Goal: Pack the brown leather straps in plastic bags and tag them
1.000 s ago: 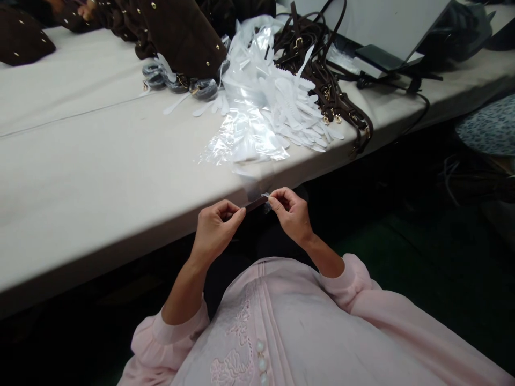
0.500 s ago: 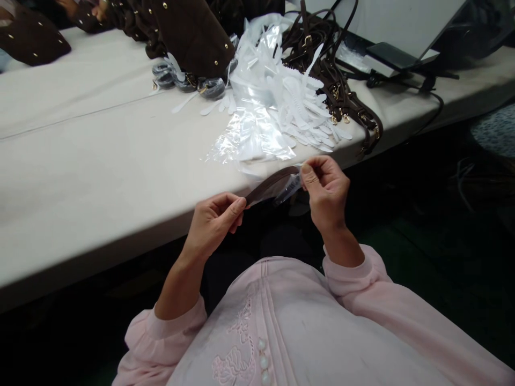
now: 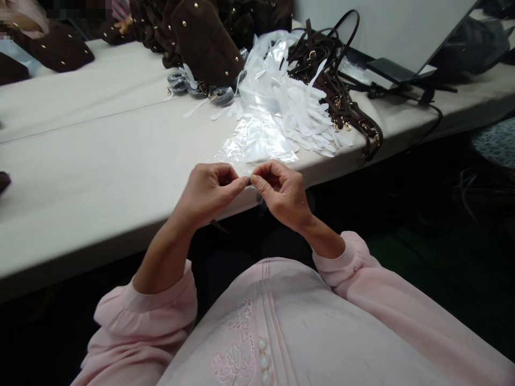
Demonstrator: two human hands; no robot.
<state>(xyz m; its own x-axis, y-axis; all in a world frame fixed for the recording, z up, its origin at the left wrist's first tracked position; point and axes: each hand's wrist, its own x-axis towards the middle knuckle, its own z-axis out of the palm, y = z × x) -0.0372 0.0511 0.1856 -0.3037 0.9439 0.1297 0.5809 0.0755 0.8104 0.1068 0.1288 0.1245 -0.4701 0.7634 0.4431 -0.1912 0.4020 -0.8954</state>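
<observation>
My left hand and my right hand meet at the front edge of the white table, fingertips pinched together. Between them they hold a dark brown strap, almost wholly hidden; only a short end pokes out below my left hand. A scrap of clear plastic wrap hangs under my right fingers. Both hands are closed.
Just behind the hands lie clear plastic bags with white plastic pieces. A heap of brown straps with gold clips lies to the right of them. Studded brown bags stand at the back. A laptop and a cable sit far right.
My hands were apart with the strap stretched between them; they have now come together and risen to the table edge, hiding most of the strap.
</observation>
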